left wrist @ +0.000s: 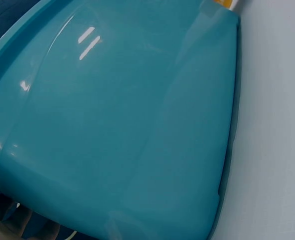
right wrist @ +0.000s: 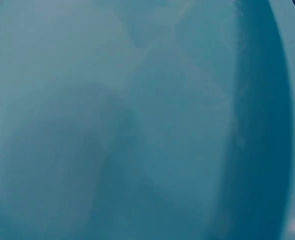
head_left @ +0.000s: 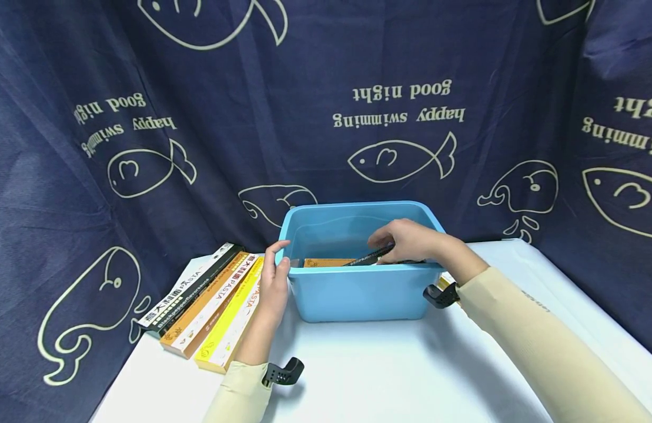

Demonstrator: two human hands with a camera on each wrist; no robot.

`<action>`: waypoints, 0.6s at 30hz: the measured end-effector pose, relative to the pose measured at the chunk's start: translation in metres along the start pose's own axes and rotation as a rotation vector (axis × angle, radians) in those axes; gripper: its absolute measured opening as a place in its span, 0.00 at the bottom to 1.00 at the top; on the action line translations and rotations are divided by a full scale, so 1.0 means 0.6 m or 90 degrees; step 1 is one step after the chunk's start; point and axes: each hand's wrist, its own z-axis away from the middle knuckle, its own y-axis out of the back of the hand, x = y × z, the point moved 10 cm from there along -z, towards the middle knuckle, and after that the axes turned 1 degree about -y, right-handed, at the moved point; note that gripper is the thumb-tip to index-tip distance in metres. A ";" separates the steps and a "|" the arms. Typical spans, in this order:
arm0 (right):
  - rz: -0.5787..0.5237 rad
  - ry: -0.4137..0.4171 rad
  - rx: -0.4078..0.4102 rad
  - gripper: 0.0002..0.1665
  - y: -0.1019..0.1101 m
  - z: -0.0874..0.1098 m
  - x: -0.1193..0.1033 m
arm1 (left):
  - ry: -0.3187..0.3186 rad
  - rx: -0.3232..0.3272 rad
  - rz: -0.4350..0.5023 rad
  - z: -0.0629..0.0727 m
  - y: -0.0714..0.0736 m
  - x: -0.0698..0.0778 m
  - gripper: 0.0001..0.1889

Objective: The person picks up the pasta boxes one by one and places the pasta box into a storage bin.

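A blue plastic bin (head_left: 360, 294) stands on the white-covered table. At its left rim, my left hand (head_left: 273, 288) grips the corner, thumb toward the near side and fingers curled over the edge. In the left wrist view, fingertips (left wrist: 20, 220) show beyond the bin's outer wall. My right hand (head_left: 410, 242) reaches over the near rim into the bin and holds a long black pasta box (head_left: 369, 257), tilted upward to the right. Beside it inside lies an orange pasta box (head_left: 326, 262); the front wall hides their lower parts. The right wrist view shows only blue plastic, blurred.
Left of the bin lie several long pasta boxes side by side: a black and white one (head_left: 196, 288), an orange and white one (head_left: 211, 302) and a yellow and white one (head_left: 236, 317). A dark blue fish-print curtain (head_left: 304, 117) hangs behind. Something yellow (head_left: 442, 283) shows by the right wrist.
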 end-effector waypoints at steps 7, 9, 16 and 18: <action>-0.066 0.002 0.042 0.27 0.030 0.008 0.004 | -0.006 0.001 0.005 0.000 0.001 -0.001 0.22; -0.072 0.006 0.044 0.26 0.033 0.012 0.003 | -0.007 0.001 0.006 -0.001 0.001 0.000 0.22; -0.105 0.016 0.058 0.24 0.038 0.023 0.008 | -0.004 0.001 -0.001 -0.001 -0.001 -0.002 0.22; -0.106 0.020 0.069 0.23 0.039 0.027 0.010 | -0.005 0.001 -0.002 0.000 -0.001 -0.001 0.22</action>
